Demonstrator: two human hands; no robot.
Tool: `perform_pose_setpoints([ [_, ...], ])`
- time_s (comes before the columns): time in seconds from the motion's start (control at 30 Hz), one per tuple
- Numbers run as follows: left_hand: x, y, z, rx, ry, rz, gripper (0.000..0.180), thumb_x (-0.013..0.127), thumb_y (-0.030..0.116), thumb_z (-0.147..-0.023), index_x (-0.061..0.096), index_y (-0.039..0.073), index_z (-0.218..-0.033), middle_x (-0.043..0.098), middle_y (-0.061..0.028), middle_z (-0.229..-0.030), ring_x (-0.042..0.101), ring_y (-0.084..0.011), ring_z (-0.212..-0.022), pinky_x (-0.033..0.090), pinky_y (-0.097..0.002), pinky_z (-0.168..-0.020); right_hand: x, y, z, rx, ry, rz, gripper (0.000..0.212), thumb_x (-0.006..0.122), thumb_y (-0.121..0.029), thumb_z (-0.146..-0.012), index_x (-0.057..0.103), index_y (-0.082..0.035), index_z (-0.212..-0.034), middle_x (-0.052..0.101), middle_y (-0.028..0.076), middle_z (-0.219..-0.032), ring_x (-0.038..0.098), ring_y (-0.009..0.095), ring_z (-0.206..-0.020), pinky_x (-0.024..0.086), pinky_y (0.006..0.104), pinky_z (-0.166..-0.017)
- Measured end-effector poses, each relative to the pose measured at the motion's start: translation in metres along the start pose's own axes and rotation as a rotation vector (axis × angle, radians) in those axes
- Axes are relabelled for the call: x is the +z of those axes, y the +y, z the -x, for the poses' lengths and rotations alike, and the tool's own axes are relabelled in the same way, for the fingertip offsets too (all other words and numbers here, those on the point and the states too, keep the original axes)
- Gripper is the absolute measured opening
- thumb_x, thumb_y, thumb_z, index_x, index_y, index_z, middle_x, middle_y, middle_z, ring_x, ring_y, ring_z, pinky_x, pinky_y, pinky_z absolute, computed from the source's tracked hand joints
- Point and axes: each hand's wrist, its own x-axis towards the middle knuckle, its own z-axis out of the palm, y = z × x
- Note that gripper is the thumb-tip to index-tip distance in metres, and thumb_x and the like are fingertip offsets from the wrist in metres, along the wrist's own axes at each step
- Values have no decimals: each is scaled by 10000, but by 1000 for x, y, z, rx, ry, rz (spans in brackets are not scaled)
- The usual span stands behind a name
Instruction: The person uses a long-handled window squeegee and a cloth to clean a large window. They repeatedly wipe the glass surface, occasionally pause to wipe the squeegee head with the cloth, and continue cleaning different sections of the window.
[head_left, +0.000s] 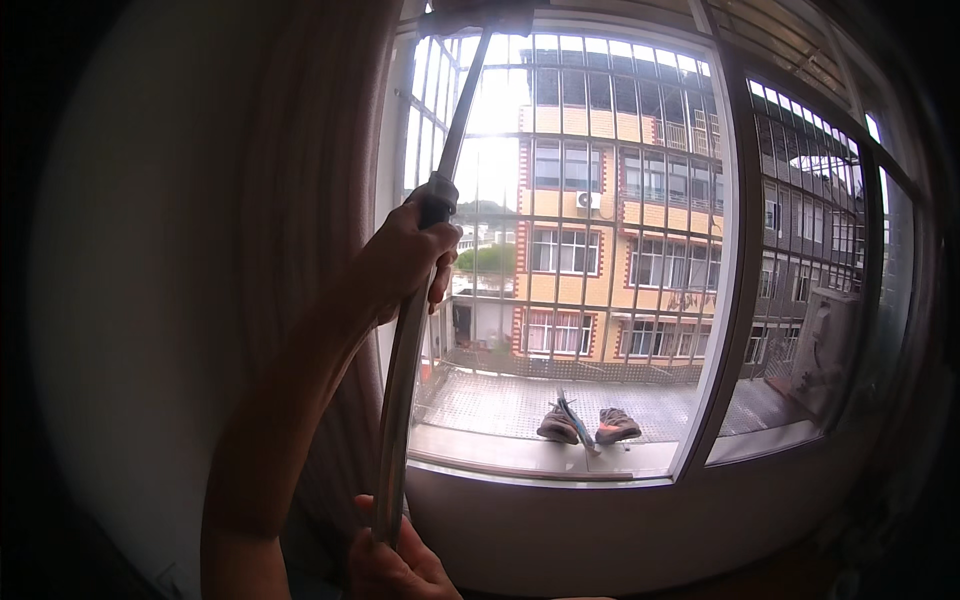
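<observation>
A long shiny metal telescopic pole [399, 400] runs steeply upward in front of the window, leaning slightly right. My left hand [412, 250] is wrapped round it just below the dark collar [438, 192], where a thinner upper section [462, 115] comes out. Lower down, my right hand [395, 565] grips the pole near the bottom edge of the view, its thumb side up. The pole's upper end meets a dark, wide piece [476, 20] at the top edge, too dim to name. The right hand covers the pole's lower end.
Left of the window hangs a long curtain [310, 200], close behind my left arm. The window frame [728, 250] opens onto a barred cage [620, 205]. A pair of shoes [558, 425] stands on its ledge [480, 400]. Behind stands a yellow building [568, 205].
</observation>
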Motion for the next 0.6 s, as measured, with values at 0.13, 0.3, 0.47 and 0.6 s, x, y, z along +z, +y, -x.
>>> perform_pose_setpoints([
  [0.13,20,1,-3,10,-27,3,373,426,36,-813,339,-32,-1169,443,-55,-625,446,-125,-367,382,-277,-315,-4,-15,15,-54,-3,30,482,488,-148,-919,292,-158,-1358,368,-18,-706,332,54,-496,322,184,-423],
  [0.3,38,2,-3,48,-28,16,281,437,40,-803,380,-21,-1071,428,-42,-615,408,-107,-342,369,-263,-284,-7,-26,28,-27,35,-19,483,474,-148,-926,280,-152,-1369,381,-4,-719,322,57,-477,324,186,-410],
  [0.47,58,9,-4,48,-79,1,348,442,42,-805,343,-17,-1133,427,-37,-617,416,-102,-355,375,-256,-292,-10,-41,41,-61,-16,33,477,471,-166,-932,280,-150,-1369,399,7,-731,326,59,-474,336,194,-411],
  [0.6,87,10,-9,47,-95,17,342,444,39,-818,347,0,-1144,431,-35,-616,421,-100,-355,379,-254,-293,-16,-61,58,-72,22,86,470,470,-183,-936,282,-153,-1366,400,9,-732,337,62,-481,350,202,-419],
])
